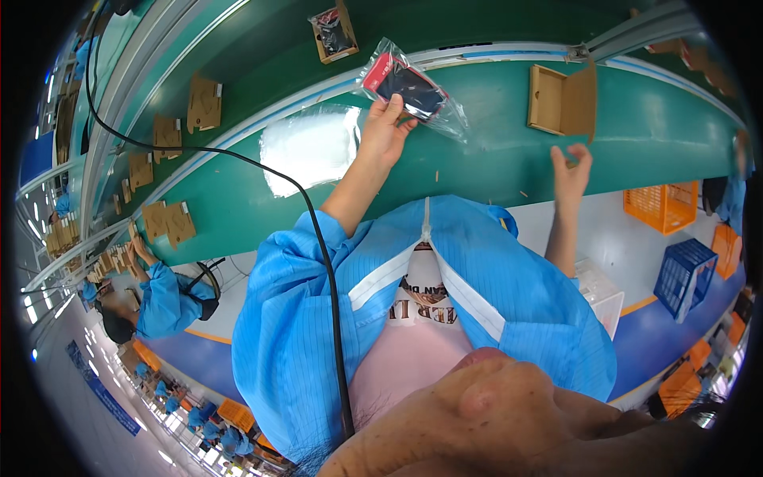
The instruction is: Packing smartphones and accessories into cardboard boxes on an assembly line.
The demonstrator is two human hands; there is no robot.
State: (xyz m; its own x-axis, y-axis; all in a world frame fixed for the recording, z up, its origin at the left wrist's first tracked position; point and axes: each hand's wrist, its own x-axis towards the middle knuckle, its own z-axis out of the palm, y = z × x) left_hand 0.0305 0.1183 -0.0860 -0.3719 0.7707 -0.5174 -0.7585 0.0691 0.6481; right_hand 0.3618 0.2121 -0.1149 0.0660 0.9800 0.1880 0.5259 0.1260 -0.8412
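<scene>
My left hand pinches the near edge of a clear plastic bag between thumb and fingers, over the far side of the green table. Inside the bag lie a dark, flat item and a red card; what the dark item is, I cannot make out. Below and left of that hand, a pile of clear plastic bags lies flat. My right hand is raised over the table's near edge with nothing in it, thumb and curled fingers apart. Just beyond it sits a small brown cardboard box, its lid standing open.
A green belt runs past a metal rail, carrying an open box with a bagged item. Several cardboard boxes stand at left, near a co-worker. A black cable crosses the view. Orange and blue crates stand at right.
</scene>
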